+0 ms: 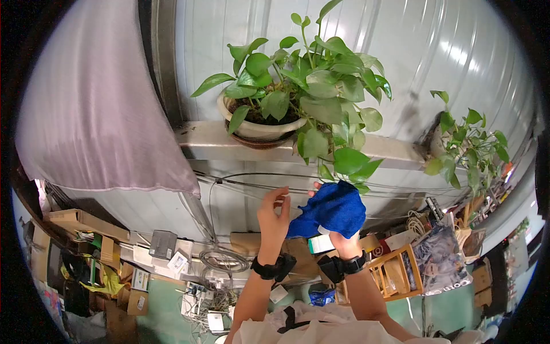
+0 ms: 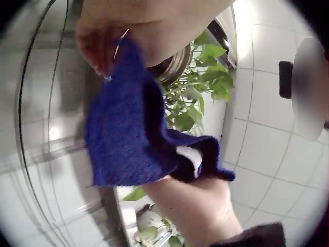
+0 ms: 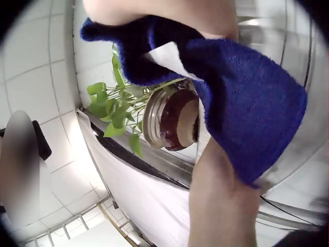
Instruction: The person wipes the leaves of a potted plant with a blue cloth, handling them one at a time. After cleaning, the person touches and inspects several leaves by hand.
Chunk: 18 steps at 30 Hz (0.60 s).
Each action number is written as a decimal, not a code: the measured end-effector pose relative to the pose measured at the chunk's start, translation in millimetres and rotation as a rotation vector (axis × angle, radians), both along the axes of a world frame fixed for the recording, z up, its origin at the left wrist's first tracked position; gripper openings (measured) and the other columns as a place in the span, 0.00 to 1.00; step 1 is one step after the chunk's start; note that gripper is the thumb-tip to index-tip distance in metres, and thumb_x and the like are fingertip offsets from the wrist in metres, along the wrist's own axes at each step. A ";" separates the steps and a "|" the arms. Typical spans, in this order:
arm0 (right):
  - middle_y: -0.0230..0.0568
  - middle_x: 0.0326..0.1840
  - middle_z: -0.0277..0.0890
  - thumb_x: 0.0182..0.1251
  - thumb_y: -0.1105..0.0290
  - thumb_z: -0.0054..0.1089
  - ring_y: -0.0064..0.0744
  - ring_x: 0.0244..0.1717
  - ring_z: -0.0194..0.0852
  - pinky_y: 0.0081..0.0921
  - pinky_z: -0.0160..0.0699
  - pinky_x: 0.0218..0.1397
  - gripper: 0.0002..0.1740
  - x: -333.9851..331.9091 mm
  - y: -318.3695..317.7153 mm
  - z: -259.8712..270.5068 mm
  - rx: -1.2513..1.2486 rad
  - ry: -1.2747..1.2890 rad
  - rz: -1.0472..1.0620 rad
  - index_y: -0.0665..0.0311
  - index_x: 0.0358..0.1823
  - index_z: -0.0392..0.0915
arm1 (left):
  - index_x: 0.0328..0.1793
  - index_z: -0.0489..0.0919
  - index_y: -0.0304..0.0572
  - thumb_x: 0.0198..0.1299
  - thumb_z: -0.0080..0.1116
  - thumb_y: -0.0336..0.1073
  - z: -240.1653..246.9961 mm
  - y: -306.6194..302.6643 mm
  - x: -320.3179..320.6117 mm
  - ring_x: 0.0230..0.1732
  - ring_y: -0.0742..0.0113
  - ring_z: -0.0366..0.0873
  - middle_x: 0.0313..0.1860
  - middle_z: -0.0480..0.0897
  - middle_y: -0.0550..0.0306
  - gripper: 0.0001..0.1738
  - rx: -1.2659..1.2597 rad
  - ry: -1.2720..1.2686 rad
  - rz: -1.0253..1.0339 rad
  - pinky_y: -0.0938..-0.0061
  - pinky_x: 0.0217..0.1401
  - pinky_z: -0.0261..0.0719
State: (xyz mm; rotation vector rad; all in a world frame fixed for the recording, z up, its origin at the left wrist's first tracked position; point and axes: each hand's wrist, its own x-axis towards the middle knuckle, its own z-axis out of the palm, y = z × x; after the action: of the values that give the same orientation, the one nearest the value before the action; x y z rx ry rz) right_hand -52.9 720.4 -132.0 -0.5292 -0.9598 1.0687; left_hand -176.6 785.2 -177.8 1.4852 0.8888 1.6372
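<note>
A blue cloth (image 1: 338,209) with a small white tag (image 3: 172,57) is bunched in front of the person, below the potted plant. The right hand (image 1: 346,245) holds it from beneath, with the cloth draped over most of the palm and fingers. Fingertips of that hand show past the cloth's upper left edge. The left hand (image 1: 272,221) is raised just left of the cloth, fingers loosely bent, with no cloth showing between thumb and fingers in the head view. In the left wrist view, a corner of the blue cloth (image 2: 123,118) overlaps the left hand (image 2: 139,31).
A leafy plant in a white pot (image 1: 260,131) stands on a metal ledge (image 1: 206,140); another plant (image 1: 472,143) is farther right. A pale curtain (image 1: 97,103) hangs at left. Below are cables (image 1: 223,261), cardboard boxes (image 1: 86,222) and a wooden frame (image 1: 395,274).
</note>
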 end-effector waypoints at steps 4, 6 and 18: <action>0.55 0.59 0.61 0.66 0.58 0.37 0.47 0.56 0.65 0.38 0.66 0.57 0.24 8.3 2.0 -4.3 0.007 -0.011 -0.053 0.66 0.57 0.58 | 0.46 0.75 0.36 0.54 0.57 0.34 30.0 -2.3 7.0 0.35 0.71 0.77 0.37 0.79 0.54 0.14 -0.120 -0.039 -0.165 0.80 0.35 0.73; 0.51 0.56 0.64 0.67 0.60 0.36 0.43 0.53 0.67 0.34 0.66 0.56 0.20 5.1 0.4 -1.7 0.020 0.025 -0.110 0.66 0.54 0.60 | 0.47 0.75 0.36 0.56 0.56 0.36 39.5 -1.1 13.2 0.37 0.73 0.75 0.38 0.79 0.57 0.15 -0.154 -0.076 -0.321 0.81 0.36 0.72; 0.37 0.49 0.70 0.68 0.61 0.39 0.28 0.47 0.69 0.24 0.69 0.52 0.18 20.8 9.2 -35.2 -0.007 0.058 -0.181 0.63 0.54 0.63 | 0.41 0.77 0.39 0.51 0.60 0.42 62.7 6.6 40.5 0.27 0.81 0.68 0.29 0.76 0.65 0.16 -0.464 -0.234 -0.593 0.86 0.25 0.62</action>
State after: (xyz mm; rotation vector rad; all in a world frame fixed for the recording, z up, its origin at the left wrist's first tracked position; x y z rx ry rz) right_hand -32.1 729.7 -167.2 -0.5767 -0.8407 0.9207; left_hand -136.1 791.8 -115.1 1.0670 0.5684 1.0483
